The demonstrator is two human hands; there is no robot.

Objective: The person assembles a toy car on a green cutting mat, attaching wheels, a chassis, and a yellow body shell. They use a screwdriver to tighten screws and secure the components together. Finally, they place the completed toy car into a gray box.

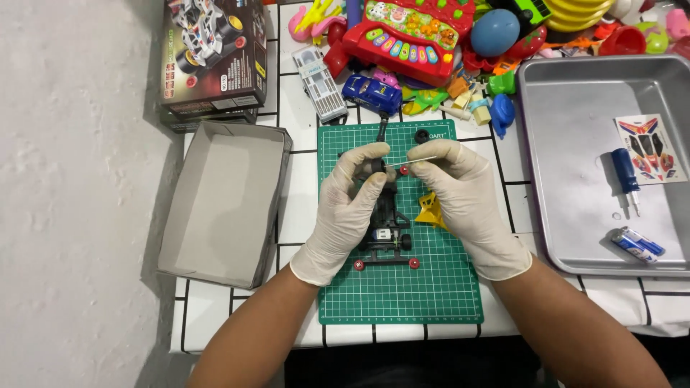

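Both hands wear pale latex gloves over a green cutting mat [431, 287]. My left hand [345, 208] pinches a small black wheel at the front of a black toy car chassis [387, 233] that lies on the mat. My right hand [463, 197] holds a thin metal axle [420, 161] with a small red hub, its tip pointed at the wheel. A red-tipped rear axle [386, 264] sits at the chassis's near end. A loose black wheel [421, 135] and a yellow plastic part [430, 210] lie on the mat.
An open grey cardboard box [223, 201] stands left of the mat, the printed kit box [212, 54] behind it. A metal tray [575, 179] on the right holds a blue screwdriver [627, 176], a sticker sheet [650, 147] and a battery [637, 243]. Colourful toys [410, 32] crowd the back.
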